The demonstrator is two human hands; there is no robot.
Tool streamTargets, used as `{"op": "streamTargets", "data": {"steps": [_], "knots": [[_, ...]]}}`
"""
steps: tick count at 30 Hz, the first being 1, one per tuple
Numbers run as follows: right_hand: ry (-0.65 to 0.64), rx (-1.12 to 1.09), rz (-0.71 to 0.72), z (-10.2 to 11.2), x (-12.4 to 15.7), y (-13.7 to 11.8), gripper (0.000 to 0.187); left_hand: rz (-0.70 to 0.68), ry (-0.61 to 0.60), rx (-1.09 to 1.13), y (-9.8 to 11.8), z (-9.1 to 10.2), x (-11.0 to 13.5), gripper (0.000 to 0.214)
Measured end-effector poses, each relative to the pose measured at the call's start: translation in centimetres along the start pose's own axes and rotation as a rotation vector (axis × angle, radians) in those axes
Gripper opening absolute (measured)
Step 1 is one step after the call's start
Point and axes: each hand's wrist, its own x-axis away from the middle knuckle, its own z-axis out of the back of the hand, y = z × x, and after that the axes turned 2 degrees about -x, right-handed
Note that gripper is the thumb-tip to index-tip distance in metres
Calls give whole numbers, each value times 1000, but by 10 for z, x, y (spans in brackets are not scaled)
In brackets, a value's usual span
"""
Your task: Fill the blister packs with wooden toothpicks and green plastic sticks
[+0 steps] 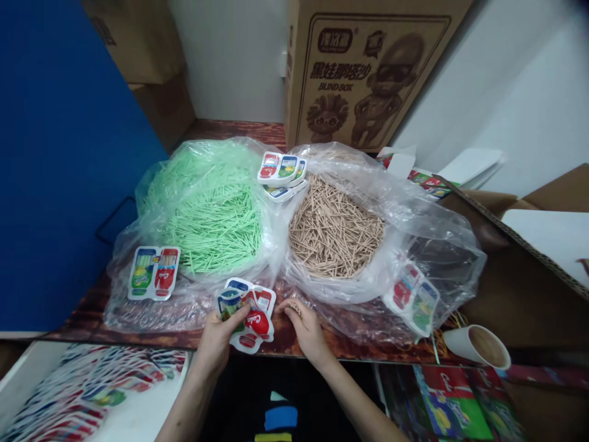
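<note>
My left hand [219,336] is closed on a small stack of plastic blister packs [251,313] printed with soda-bottle pictures, held at the table's front edge. My right hand [304,325] is beside it, fingers pinched on a few brown sticks. Behind my hands lie two open plastic bags: one with a heap of green sticks [211,215], one with a heap of brown sticks [334,230]. A filled blister pack [154,272] lies on the left bag. Several more blister packs [283,174] rest between the two heaps, and another pack [411,298] lies on the right bag.
A printed cardboard box [368,67] stands at the back. A paper cup [478,347] lies tipped at the front right. An open carton [529,233] is on the right. A tray of printed cards [87,393] sits lower left, colourful packaging [453,405] lower right.
</note>
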Motion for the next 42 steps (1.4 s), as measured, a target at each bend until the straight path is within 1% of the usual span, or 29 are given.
{"op": "streamTargets", "data": {"steps": [5, 8, 21, 29, 38, 42], "knots": [[9, 0, 12, 0, 0, 0, 20, -4, -12, 3, -5, 7, -5, 30], [13, 9, 16, -1, 1, 2, 19, 0, -10, -3, -5, 7, -6, 30], [30, 25, 10, -1, 0, 3, 21, -3, -3, -27, -1, 0, -1, 31], [20, 16, -11, -1, 0, 4, 21, 18, -39, -6, -2, -10, -2, 33], [24, 17, -17, -3, 0, 3, 21, 53, -58, -25, -2, -9, -2, 33], [22, 0, -16, -3, 0, 6, 20, 40, -68, -51, -1, -11, 0, 31]]}}
